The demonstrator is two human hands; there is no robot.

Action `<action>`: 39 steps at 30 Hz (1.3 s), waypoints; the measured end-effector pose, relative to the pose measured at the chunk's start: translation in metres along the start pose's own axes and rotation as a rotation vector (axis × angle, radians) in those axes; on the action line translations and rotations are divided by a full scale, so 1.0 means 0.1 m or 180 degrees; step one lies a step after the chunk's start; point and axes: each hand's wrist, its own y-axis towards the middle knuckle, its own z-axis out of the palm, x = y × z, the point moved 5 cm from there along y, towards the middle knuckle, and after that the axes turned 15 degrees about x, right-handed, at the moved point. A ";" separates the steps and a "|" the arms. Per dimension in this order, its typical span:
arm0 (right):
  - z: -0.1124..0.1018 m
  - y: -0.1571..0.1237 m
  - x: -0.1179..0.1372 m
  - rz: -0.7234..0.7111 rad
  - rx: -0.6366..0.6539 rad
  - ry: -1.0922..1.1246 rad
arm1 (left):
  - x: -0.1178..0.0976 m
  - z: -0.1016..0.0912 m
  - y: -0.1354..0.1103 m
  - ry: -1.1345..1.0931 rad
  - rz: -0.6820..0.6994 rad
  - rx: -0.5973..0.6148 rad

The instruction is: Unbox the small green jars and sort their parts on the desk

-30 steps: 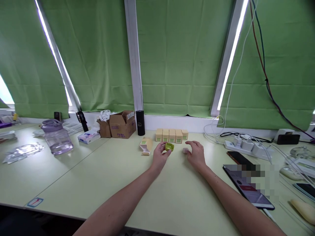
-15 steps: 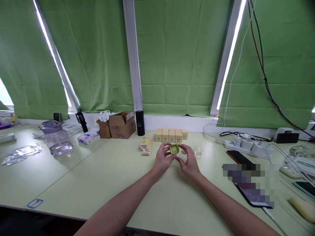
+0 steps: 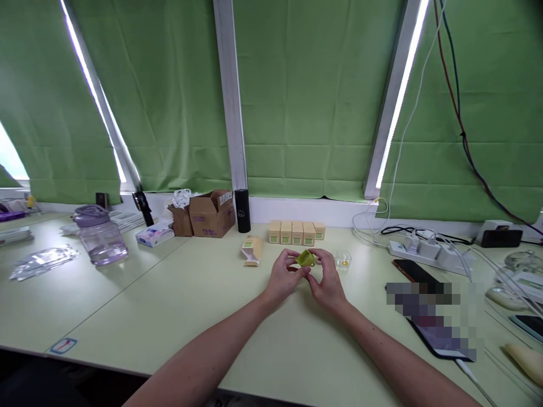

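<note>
Between my left hand (image 3: 284, 277) and my right hand (image 3: 327, 281) is a small green square cup-like piece (image 3: 305, 258), held tilted above the table in the fingertips of both. A small loop-like part shows on its right side; part of the piece is hidden by my fingers. Just beyond my right hand stands a small clear container (image 3: 343, 258) with something yellow in it. To the left of my hands lies a small opened kraft box (image 3: 251, 250), its flap towards me. Behind them, several similar kraft boxes (image 3: 285, 233) stand in a row.
A black cylinder (image 3: 242, 211), a cardboard box (image 3: 211, 215), a tissue pack (image 3: 155, 234) and a purple-lidded jug (image 3: 100, 236) stand at left. On the right are a power strip (image 3: 430, 255), cables and phones (image 3: 418, 275). Green blinds (image 3: 318, 102) hang behind.
The green piece has been turned: its open face pointed towards me and now its side shows more. My fingers have shifted slightly around it. The whole view has moved a little.
</note>
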 end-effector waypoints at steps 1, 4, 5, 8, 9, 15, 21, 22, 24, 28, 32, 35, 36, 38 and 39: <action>0.00 0.00 0.01 -0.0017 -0.0015 -0.0036 | 0.00 0.01 0.00 0.0060 0.0007 0.0014; -0.01 0.00 0.00 -0.0004 -0.0035 -0.0103 | 0.01 0.02 0.01 0.0199 -0.0013 0.0099; -0.01 0.00 0.00 0.0016 -0.0050 -0.0105 | 0.02 0.03 0.01 0.0211 -0.0019 0.0137; -0.02 0.01 -0.02 0.0061 -0.0107 -0.0086 | 0.02 0.04 0.02 0.0168 -0.0009 0.0242; -0.03 0.01 -0.01 0.0069 -0.0112 -0.0085 | 0.02 0.04 0.02 0.0143 0.0000 0.0266; -0.10 0.03 0.05 0.0156 -0.0107 -0.0129 | 0.00 -0.01 0.03 0.0264 0.0162 0.0089; -0.12 0.03 0.05 0.0195 -0.0058 -0.0016 | -0.12 -0.12 0.01 0.1000 0.0511 -0.0404; -0.11 0.02 0.05 0.0190 -0.0051 0.0010 | -0.15 -0.13 0.00 0.1106 0.0533 -0.0431; -0.11 0.02 0.04 0.0178 -0.0034 0.0053 | -0.18 -0.13 -0.01 0.1280 0.0547 -0.0432; -0.10 0.02 0.03 0.0174 0.0013 0.0125 | -0.23 -0.09 -0.02 0.1477 0.0609 -0.0321; -0.08 0.02 0.02 0.0159 0.0073 0.0242 | -0.26 -0.06 -0.02 0.1643 0.0746 -0.0225; -0.08 0.02 0.02 0.0119 0.0111 0.0299 | -0.25 -0.05 -0.03 0.1793 0.0779 -0.0165; -0.08 0.02 0.03 0.0107 0.0117 0.0317 | -0.25 -0.05 -0.03 0.1832 0.0774 -0.0159; -0.08 0.02 0.03 0.0091 0.0116 0.0344 | -0.24 -0.05 -0.03 0.1872 0.0770 -0.0178; -0.09 0.02 0.04 0.0087 0.0115 0.0353 | -0.24 -0.05 -0.03 0.1884 0.0778 -0.0187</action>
